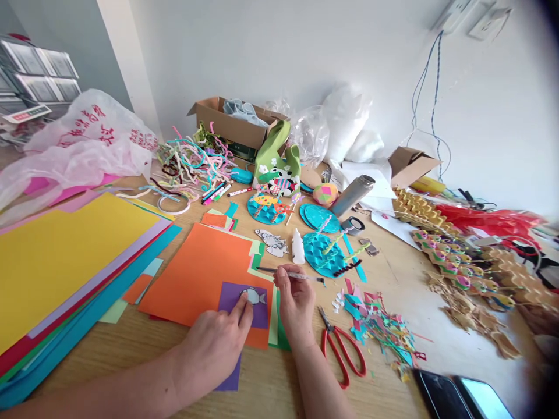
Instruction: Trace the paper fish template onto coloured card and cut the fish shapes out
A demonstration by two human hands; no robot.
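Note:
A small paper fish cutout (pixel 254 296) lies on a purple paper square (pixel 231 302), which rests on a large orange sheet (pixel 205 262). The fingertips of my left hand (pixel 218 340) press on the head end of the fish, with nothing seen gripped in them. Just right of the purple square, my right hand (pixel 297 302) is closed on a thin pen (pixel 308 277), held sideways with its dark tip pointing left. More fish cutouts (pixel 273 242) lie beyond the orange sheet, beside a white glue bottle (pixel 297 247). Red-handled scissors (pixel 343 349) lie right of my right wrist.
Stacked coloured paper (pixel 78 250) covers the left side. Pipe cleaners (pixel 192 160), a green bag (pixel 277 163), a metal flask (pixel 353 195) and blue scalloped discs (pixel 323 253) stand or lie farther back. Paper scraps (pixel 384 326) and two phones (pixel 443 396) are at the right.

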